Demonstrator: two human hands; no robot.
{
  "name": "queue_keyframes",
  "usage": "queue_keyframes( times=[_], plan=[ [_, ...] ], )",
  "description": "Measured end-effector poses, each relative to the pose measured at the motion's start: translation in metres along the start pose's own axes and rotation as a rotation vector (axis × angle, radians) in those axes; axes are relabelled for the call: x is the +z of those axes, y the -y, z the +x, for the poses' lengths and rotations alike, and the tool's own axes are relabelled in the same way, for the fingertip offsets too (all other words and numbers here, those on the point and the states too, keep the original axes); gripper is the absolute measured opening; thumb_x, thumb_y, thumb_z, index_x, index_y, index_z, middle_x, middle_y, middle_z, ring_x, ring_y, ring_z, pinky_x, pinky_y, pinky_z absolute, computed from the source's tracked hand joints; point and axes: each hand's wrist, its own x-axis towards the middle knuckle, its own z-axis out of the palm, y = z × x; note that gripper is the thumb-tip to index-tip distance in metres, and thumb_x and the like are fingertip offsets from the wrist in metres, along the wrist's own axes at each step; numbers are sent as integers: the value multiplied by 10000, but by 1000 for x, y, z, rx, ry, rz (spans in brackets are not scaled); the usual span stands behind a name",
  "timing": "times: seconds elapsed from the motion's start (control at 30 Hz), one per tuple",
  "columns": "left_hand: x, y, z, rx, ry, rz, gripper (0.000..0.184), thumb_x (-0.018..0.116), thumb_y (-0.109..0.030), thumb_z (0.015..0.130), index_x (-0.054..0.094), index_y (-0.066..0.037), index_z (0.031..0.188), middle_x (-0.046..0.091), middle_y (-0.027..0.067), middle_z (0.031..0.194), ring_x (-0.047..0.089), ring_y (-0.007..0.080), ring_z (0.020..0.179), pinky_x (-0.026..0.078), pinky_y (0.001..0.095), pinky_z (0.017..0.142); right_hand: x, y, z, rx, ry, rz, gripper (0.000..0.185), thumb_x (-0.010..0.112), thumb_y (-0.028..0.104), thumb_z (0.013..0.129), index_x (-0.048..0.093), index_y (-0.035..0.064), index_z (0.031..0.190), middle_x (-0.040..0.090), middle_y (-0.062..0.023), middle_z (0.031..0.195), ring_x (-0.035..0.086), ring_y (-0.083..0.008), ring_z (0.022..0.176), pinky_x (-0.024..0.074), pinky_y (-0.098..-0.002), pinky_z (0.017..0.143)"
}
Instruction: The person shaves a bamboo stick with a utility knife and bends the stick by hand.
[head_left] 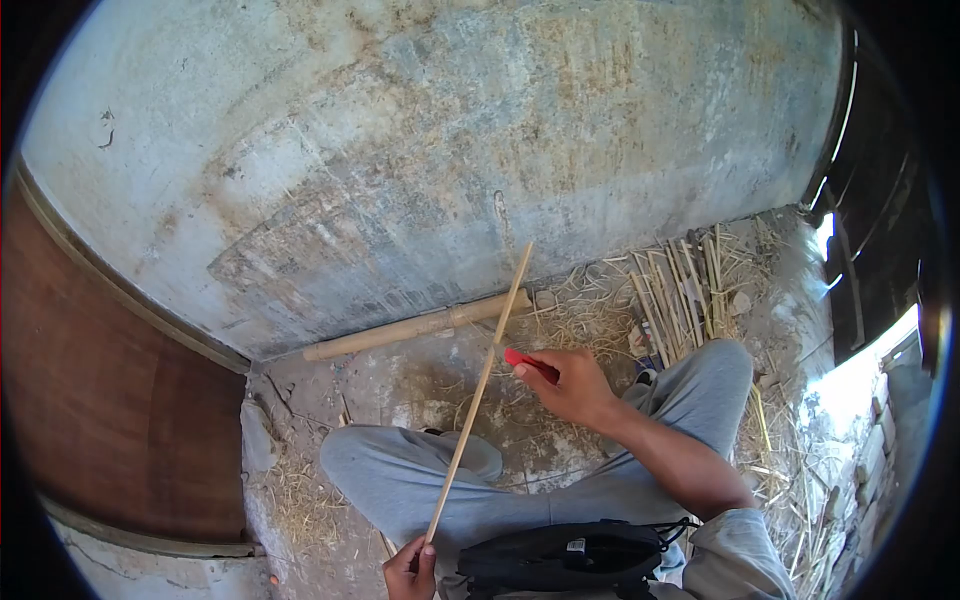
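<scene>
A long, thin bamboo strip slants up from the bottom of the view toward the wall. My left hand is closed on its lower end, near my left thigh. My right hand grips a red-handled tool just right of the strip's upper half. The tool points toward the strip; its blade is too small to make out, and I cannot tell whether it touches the strip.
A thick bamboo pole lies along the base of the stained wall. Split bamboo pieces and shavings lie beyond my right knee. A black bag rests on my lap. A brown panel stands at left.
</scene>
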Motion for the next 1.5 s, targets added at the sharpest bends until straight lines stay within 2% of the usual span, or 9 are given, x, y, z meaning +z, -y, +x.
queue_keyframes(
  times=[0.33, 0.6, 0.83, 0.93, 1.0, 1.1, 1.33, 1.4, 1.5],
  plan=[
    [-3, 13, -4, 23, 37, 1, 394, 581, -327, 997, 655, -14, 1226, 483, -24, 663, 420, 81, 615, 368, 276, 528, 2, -4, 0, -72, -1, -90, 273, 663, 296, 901, 705, 29, 867, 637, -175, 675, 630, -338, 576, 488, -411, 536],
    [-9, -3, -14, 13, 113, -135, 367, 550, -309, 1014, 656, 28, 915, 449, -43, 602, 390, 58, 542, 321, 246, 477, 5, -8, 1, -142, -8, -118, 275, 665, 295, 892, 704, 27, 851, 626, -170, 659, 624, -347, 573, 488, -417, 532],
    [-17, 22, -27, -65, 195, -169, 366, 532, -296, 1020, 647, 1, 838, 445, -36, 576, 378, 54, 496, 320, 241, 464, 1, -8, 7, -129, -109, -156, 246, 677, 270, 888, 697, 31, 838, 589, -154, 616, 596, -325, 540, 467, -407, 513],
    [-18, 22, -29, -44, 195, -214, 418, 532, -313, 1020, 582, -27, 720, 434, -35, 564, 365, 55, 482, 307, 246, 451, 2, -10, 8, -202, -136, -159, 241, 678, 259, 895, 692, 27, 833, 566, -147, 593, 569, -305, 508, 446, -391, 501],
    [-20, 18, -29, -205, 217, -152, 457, 528, -316, 1022, 467, -61, 649, 425, -28, 556, 358, 60, 476, 293, 253, 443, 3, -10, 7, -222, -146, -157, 239, 680, 261, 895, 693, 30, 831, 566, -141, 592, 567, -303, 507, 445, -390, 500],
    [-28, -3, -24, -43, 263, -129, 458, 533, -328, 1020, 466, -74, 645, 416, -29, 550, 352, 56, 474, 283, 258, 436, 7, -9, 6, -227, -180, -168, 235, 690, 265, 886, 696, 35, 840, 585, -131, 608, 580, -299, 519, 452, -390, 499],
    [-30, 7, -40, -124, 229, -154, 466, 541, -350, 1015, 456, -91, 636, 406, -21, 543, 319, 58, 465, 262, 256, 433, 7, -8, 5, -218, -162, -254, 229, 715, 280, 859, 707, 51, 871, 613, -121, 642, 613, -290, 547, 473, -400, 496],
    [-32, -6, -40, -260, 259, -251, 457, 530, -331, 1022, 449, -95, 640, 397, -18, 537, 305, 65, 451, 252, 260, 428, 6, -5, 4, -213, -156, -267, 228, 720, 282, 853, 709, 55, 873, 617, -117, 648, 617, -289, 552, 477, -400, 498],
    [-35, 5, -39, -200, 330, -317, 442, 524, -317, 1026, 452, -98, 648, 386, -24, 533, 298, 68, 440, 243, 262, 423, 5, -3, 3, -205, -147, -280, 226, 727, 281, 844, 713, 58, 880, 624, -111, 660, 624, -289, 560, 484, -396, 502]
  ],
)
